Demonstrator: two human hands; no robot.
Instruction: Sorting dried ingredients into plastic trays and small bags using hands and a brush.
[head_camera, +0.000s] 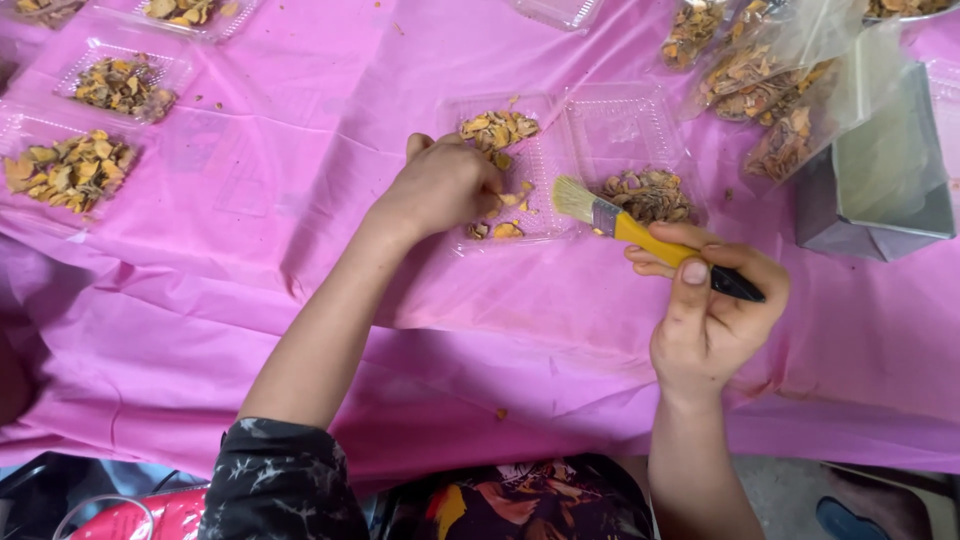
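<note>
My right hand grips a paintbrush with a yellow and black handle, bristles pointing left toward an open clear plastic clamshell box. Its right half holds a pile of dried brownish pieces. Its left half holds yellow-orange dried pieces. My left hand rests in that left half, fingers curled over some of the pieces; whether it pinches any is hidden. Everything lies on a pink plastic table cover.
Clear trays of dried yellow pieces sit at the far left, with another tray behind. Clear bags of dried pieces lie at the back right beside a grey metal box. The table edge runs along the bottom.
</note>
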